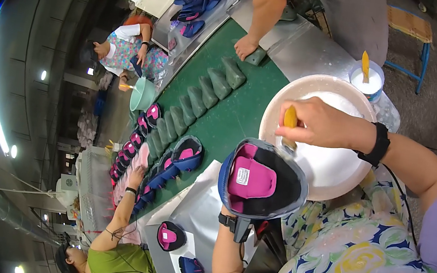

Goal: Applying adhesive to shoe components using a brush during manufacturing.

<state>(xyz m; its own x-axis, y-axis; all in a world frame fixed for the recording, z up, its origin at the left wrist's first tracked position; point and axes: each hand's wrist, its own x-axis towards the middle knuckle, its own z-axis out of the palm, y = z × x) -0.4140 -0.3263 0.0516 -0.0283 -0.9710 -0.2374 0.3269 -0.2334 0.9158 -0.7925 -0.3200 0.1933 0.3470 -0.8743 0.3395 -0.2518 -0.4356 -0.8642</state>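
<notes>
Yellow-handled brush clamped in my right grip, I judge this navy-and-pink fabric shoe upper unfinished, though I cannot tell how my hidden left grip stands.

A green belt carries a row of grey wedge-shaped blocks. Left of the belt are a mint-green bucket and a person in a flowered apron; well right of it stands a blue-legged stool.

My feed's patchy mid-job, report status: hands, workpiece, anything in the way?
Right hand gripping yellow-handled brush. Left hand hidden behind blue-and-pink shoe upper. Upper screens part of pale basin; brush contact with upper unclear.
</notes>
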